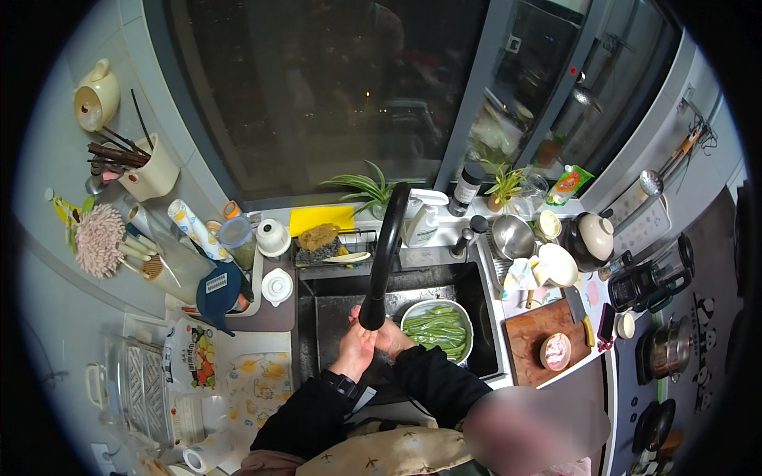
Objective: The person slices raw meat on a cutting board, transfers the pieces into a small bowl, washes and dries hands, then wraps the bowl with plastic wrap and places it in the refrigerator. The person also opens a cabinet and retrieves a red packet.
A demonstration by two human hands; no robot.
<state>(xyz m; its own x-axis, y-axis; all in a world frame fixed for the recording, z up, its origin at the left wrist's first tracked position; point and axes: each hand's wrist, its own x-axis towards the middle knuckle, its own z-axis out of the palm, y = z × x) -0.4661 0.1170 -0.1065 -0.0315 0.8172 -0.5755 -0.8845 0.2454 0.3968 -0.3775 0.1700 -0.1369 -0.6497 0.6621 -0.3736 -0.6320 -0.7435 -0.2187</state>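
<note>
Both hands are together over the dark sink (333, 339), right under the head of the black faucet (381, 273), which hides part of them. My left hand (356, 345), with a dark watch at its wrist, is palm up, and no object shows in it. Against it lies my right hand (393, 338), its fingers partly hidden behind the faucet and the other hand. Just right of my hands, a white bowl (470, 327) of green bean pods (437, 333) stands in the sink.
A wooden cutting board (521, 339) right of the sink carries a small bowl of meat (555, 352) and a cleaver (576, 309). Behind the sink stand a white spray bottle (422, 223) and a sponge rack (363, 238). A white lidded container (277, 287) sits at the left edge.
</note>
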